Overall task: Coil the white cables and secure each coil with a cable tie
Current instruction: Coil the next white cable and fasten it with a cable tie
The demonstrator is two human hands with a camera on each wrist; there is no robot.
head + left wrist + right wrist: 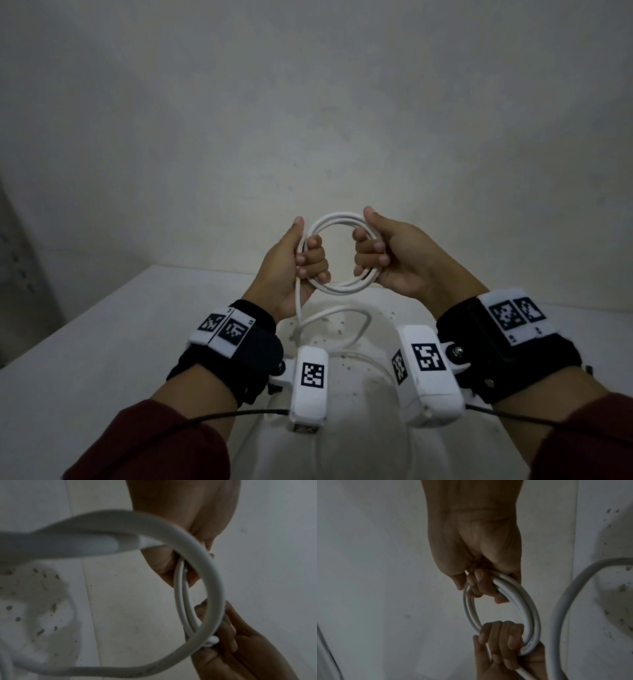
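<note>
A white cable (pixel 339 289) is wound into a small round coil of a few turns and held upright above the table. My left hand (pixel 308 260) grips the coil's left side, fingers curled through the ring. My right hand (pixel 371 255) grips the right side the same way. A loose tail (pixel 298 308) hangs from the left hand and curves right over the table. The left wrist view shows the left hand (pixel 161 566) on the coil (pixel 215 588). The right wrist view shows the right hand (pixel 479 586) on the coil (pixel 529 605), with the left hand (pixel 501 639) opposite. No cable tie is in sight.
A white table (pixel 120 342) runs up to a pale wall (pixel 308 102). Below my hands lies a white rounded object with dark specks (pixel 349 377). A grey panel (pixel 20 274) stands at the far left.
</note>
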